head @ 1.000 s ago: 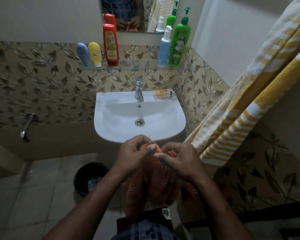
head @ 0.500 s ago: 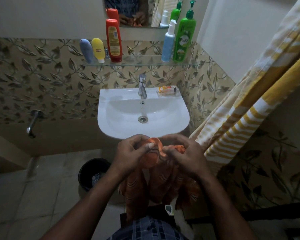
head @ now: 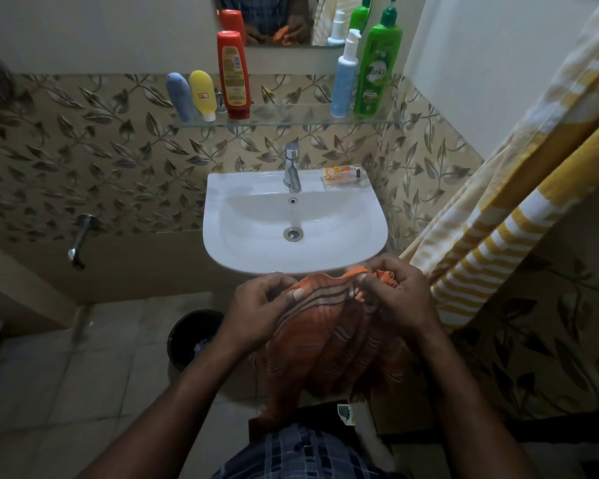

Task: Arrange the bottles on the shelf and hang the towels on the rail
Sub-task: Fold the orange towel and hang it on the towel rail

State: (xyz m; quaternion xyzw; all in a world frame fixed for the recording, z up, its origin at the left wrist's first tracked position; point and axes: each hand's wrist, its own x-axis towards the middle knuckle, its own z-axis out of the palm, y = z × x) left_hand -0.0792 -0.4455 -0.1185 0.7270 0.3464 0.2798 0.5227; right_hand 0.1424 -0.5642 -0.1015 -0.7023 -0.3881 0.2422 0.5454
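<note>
Orange towel (head: 325, 326), striped: top edge pinched by fingers of my left hand (head: 260, 307), bunched in curled fingers of my right hand (head: 400, 299), rest hanging below them, sink (head: 242, 250) just beyond.

The single view comes from a wide-angle camera on the person's head, standing directly in front of the white ceramic wash basin (head: 222, 188) and facing the beige leaf-patterned tiled wall (head: 101, 160) behind it. It tilts forward and steeply down. The grey tiled floor (head: 66, 392) and the person's own blue checked clothing (head: 301, 454) fill the bottom edge, while the clear glass shelf (head: 291, 121) and the lower strip of the wall mirror (head: 267, 19) sit at the top. The left hand (head: 256, 312) and right hand (head: 400, 299), gripping the orange striped towel (head: 325, 340), lie closest to the lens, just below centre, with both forearms running in from the bottom corners. The yellow-and-white striped cloth (head: 498, 236) crowds the right side.
</note>
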